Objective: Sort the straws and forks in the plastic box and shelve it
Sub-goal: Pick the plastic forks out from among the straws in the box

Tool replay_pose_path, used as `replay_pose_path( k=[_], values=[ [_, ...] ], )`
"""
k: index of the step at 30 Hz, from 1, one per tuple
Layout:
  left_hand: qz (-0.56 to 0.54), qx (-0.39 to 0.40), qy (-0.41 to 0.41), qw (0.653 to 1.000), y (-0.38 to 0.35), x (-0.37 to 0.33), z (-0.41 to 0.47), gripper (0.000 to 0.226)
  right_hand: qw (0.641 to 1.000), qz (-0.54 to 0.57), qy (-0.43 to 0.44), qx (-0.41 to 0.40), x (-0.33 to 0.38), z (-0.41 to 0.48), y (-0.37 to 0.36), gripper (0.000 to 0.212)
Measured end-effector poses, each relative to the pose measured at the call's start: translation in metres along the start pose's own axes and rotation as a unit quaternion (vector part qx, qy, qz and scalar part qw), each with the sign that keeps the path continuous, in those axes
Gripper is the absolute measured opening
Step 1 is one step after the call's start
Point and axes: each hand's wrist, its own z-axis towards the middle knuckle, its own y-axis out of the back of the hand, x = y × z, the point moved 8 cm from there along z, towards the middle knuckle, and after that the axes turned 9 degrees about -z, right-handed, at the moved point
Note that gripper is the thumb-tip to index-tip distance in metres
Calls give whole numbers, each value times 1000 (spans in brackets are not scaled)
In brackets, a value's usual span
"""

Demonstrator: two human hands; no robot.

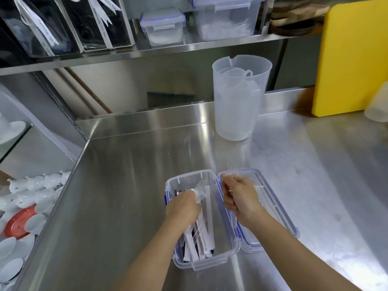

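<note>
— Nearest, what is seen?
— Wrapped straws (206,225) are gripped by the left hand (183,206) inside the plastic box (225,252) on the steel counter (126,185).
— And the right hand (239,198)?
— Clear forks (232,168) are clutched over the lid (273,208).

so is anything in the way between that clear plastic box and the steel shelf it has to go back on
The clear plastic box is open, its blue-trimmed lid lying beside it, with the left hand inside and the right hand holding clear forks. The steel shelf shows little free space.
</note>
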Motion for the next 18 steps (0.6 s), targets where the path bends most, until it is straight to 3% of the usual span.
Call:
replay_pose_path(
  k=[3, 6, 10, 13, 15, 18],
  values=[
    [-197, 24, 8, 980, 11, 3, -4, 46, 1000, 5, -5, 8, 2, 2, -5, 34],
    [-381, 46, 5, 924, 24, 0, -15, 39, 999, 16, -12, 35, 5, 2, -13, 18],
    [-583, 165, 2, 796, 21, -14, -34, 29, 981, 103, -29, 164, 5, -5, -38, 17],
    [-648, 261, -18, 716, 12, -32, -52, 33, 958, 147, -22, 243, 8, -11, -49, 23],
    [-656, 278, -37, 701, 8, -36, -56, 26, 960, 139, -8, 243, 9, -11, -48, 20],
    [-626, 220, -9, 748, 3, -24, -49, 21, 969, 121, 0, 214, 10, -8, -40, 16]
  ],
)
